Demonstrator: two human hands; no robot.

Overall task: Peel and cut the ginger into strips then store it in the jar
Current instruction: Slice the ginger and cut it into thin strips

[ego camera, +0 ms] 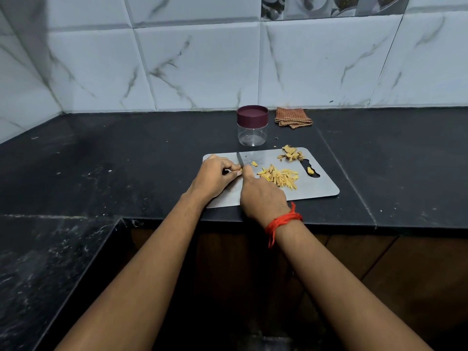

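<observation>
Right hand [262, 198] curled round knife [239, 159], blade tip pointing away. Left hand [214, 177] pinches small ginger piece [240, 170] against steel board [316, 190], touching the blade. Strips pile [278, 176] just right of the hands; peels [291, 155] at board's far edge. Beyond, on worktop [126, 148]: lidded jar [252, 126], folded cloth [292, 117].

Folded orange-checked cloth [293, 118] is sitting at the back of the black stone counter [126, 153], right up against the wall. White marble-look tiles [202, 64] are covering that wall, with a strip of picture tiles [329, 6] running along the top. Brown cabinet fronts [367, 257] are showing under the counter edge.
</observation>
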